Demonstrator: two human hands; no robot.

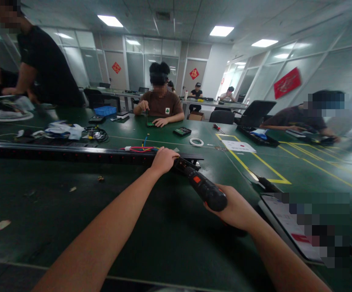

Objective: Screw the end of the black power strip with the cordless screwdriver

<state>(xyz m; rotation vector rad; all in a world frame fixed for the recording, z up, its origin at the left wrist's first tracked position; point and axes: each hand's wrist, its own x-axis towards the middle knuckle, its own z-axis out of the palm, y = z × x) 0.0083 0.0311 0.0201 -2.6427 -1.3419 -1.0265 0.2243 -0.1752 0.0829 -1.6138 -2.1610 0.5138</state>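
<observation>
My right hand (235, 207) is wrapped round the grip of a black power screwdriver (206, 188) with an orange switch. The tool's front end points away from me, at the right end of a long black bar (127, 157) that lies across the table. My left hand (164, 160) is closed over that end of the bar, its fingertips right beside the screwdriver's nose. The tool's tip and any screw there are too dark to make out. Red, blue and yellow wires (144, 148) lie along the bar's far edge, just left of my left hand.
Beyond the bar are a white tape ring (196, 142), a green-black circuit unit (182, 131), a red screwdriver (218, 128) and a paper sheet (239, 146). A soldering iron (267, 184) and a tablet-like panel (288, 227) lie at right. Co-workers sit across the table (164, 243).
</observation>
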